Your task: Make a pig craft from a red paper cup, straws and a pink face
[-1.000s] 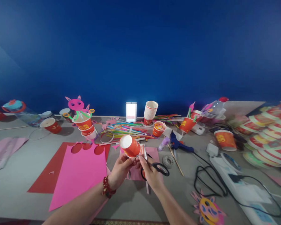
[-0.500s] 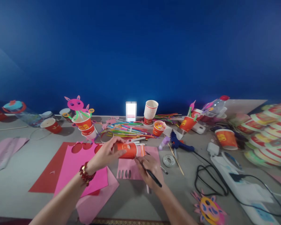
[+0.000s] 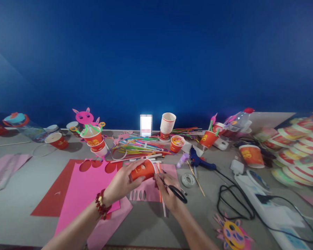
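Note:
A red paper cup (image 3: 145, 169) lies on its side in my left hand (image 3: 121, 182), fingers over its top and thumb along its lower side. Its rim faces right. My right hand (image 3: 167, 189) is closed on a black-handled tool (image 3: 177, 193), probably scissors, whose tip is hidden near the cup's rim. Beneath the hands is a pink sheet (image 3: 152, 194) with several leaf-shaped holes. Bright pink paper (image 3: 86, 187) with round cut-outs lies under my left forearm, over a red sheet (image 3: 48, 198).
Colourful pipe cleaners (image 3: 143, 144) and a stack of cups (image 3: 168, 125) stand behind. To the right are a blue glue gun (image 3: 200, 159), a tape roll (image 3: 188, 180), a power strip (image 3: 271, 211) and a paper mask (image 3: 233, 232). A decorated cup (image 3: 94, 139) stands at the left.
The cup has tilted and moved slightly right, its rim end raised. My left hand has shifted right with it. My right hand has turned, and the tool's black loop now shows.

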The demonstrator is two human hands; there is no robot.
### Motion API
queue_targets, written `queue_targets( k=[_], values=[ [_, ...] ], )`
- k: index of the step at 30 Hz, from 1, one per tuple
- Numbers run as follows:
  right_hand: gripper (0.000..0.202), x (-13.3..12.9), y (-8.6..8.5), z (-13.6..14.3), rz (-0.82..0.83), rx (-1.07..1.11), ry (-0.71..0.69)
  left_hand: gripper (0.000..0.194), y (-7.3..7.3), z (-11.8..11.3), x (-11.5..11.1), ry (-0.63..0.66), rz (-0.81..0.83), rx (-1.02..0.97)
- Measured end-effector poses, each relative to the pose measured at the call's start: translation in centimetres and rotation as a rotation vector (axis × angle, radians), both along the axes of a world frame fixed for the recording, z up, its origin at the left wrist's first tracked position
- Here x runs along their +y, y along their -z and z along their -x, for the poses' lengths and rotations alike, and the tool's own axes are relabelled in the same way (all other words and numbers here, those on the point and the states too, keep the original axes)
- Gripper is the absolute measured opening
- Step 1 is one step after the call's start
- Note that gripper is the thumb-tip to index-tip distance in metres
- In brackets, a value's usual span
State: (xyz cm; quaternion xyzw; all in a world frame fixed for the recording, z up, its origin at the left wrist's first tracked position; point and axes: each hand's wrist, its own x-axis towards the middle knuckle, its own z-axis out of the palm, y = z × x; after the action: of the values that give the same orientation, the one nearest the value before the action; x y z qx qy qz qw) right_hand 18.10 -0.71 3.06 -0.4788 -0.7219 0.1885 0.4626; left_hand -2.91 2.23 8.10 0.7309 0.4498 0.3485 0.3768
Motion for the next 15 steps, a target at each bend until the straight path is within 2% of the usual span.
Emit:
queue_targets(
  k=[3,6,10,15],
  values=[
    [0.036,-0.1,0.7,0.0,0.113,0.144,-0.008,0.059,1.6,-0.6,-1.2,-0.047,-0.082,-0.042],
    [0.036,-0.2,0.7,-0.1,0.128,0.161,-0.036,0.055,2.5,-0.7,-1.7,-0.063,-0.05,-0.146],
    [0.034,-0.4,-0.4,-0.1,0.049,0.081,-0.072,0.04,2.0,-0.1,-1.0,-0.057,0.165,-0.351],
    [0.032,-0.4,-1.2,0.0,-0.062,0.01,-0.152,0.055,1.2,-0.2,-0.1,0.106,0.467,-0.369]
  ],
)
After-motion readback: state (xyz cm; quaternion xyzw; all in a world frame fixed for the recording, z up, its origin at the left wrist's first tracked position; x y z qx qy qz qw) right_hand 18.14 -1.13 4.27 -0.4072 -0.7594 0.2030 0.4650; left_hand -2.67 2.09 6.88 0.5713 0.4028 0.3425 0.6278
